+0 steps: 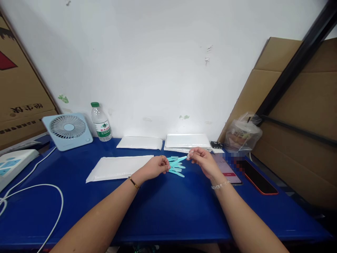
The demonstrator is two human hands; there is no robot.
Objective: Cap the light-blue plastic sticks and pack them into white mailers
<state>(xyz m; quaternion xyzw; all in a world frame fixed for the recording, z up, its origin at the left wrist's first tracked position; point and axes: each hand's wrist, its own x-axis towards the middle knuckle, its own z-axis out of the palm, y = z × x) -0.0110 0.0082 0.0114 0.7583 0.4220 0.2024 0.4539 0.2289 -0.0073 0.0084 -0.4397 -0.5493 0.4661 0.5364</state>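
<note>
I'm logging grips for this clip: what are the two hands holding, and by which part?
The left hand grips a fanned bunch of turquoise strips by one end; the right hand pinches the opposite tip of one of them.

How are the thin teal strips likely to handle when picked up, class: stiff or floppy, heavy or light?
The teal strips are probably fairly stiff: they fan straight out of the left hand without drooping. They seem light, since the right hand pinches one by its tip with the fingertips alone. Being flat, they are unlikely to roll.
</note>
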